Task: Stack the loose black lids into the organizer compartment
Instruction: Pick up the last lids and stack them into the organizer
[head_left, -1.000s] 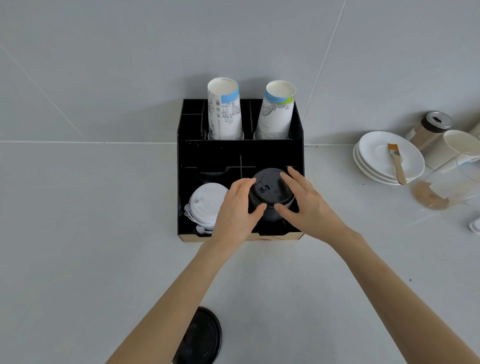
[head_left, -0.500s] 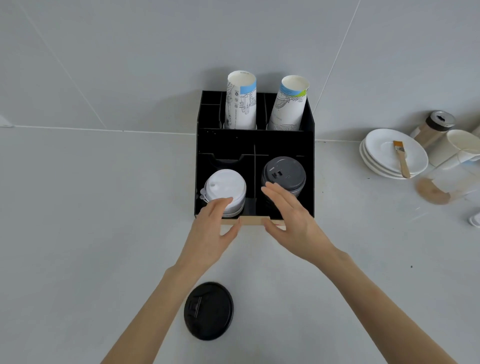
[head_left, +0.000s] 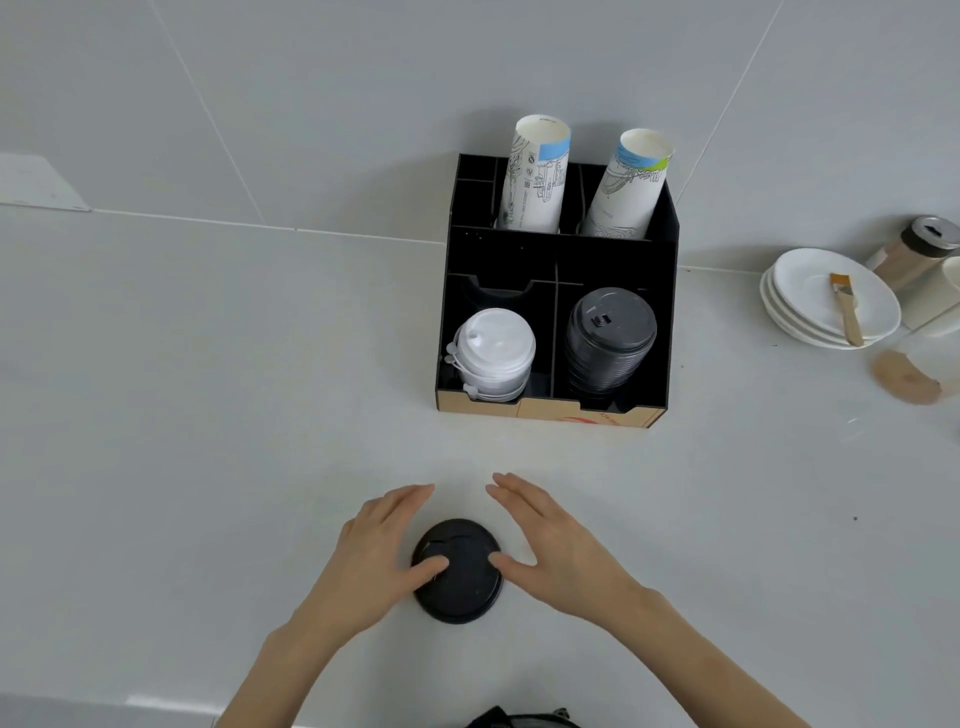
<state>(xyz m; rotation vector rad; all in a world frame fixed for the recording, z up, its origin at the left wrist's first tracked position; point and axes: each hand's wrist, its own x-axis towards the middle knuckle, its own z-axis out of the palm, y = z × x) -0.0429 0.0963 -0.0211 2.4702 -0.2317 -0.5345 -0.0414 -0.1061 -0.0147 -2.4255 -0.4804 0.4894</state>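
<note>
One loose black lid (head_left: 460, 571) lies flat on the counter near me. My left hand (head_left: 376, 556) is at its left side with the thumb resting on the lid's top, fingers spread. My right hand (head_left: 550, 545) is at its right side, thumb touching the rim, fingers spread. Neither hand has lifted it. Farther back stands the black organizer (head_left: 660, 332). Its front right compartment holds a tall stack of black lids (head_left: 610, 340). Its front left compartment holds a stack of white lids (head_left: 493, 353).
Two stacks of paper cups (head_left: 535, 182) lean in the organizer's back compartments. To the right are stacked white saucers (head_left: 800, 306) with a brush (head_left: 847, 306) on top, a brown shaker (head_left: 919, 249) and a clear container. The wall runs behind the organizer.
Both hands drew back from the organizer, leaving the black stack in its compartment, and came down to the loose black lid on the counter. The view shifted left and down.
</note>
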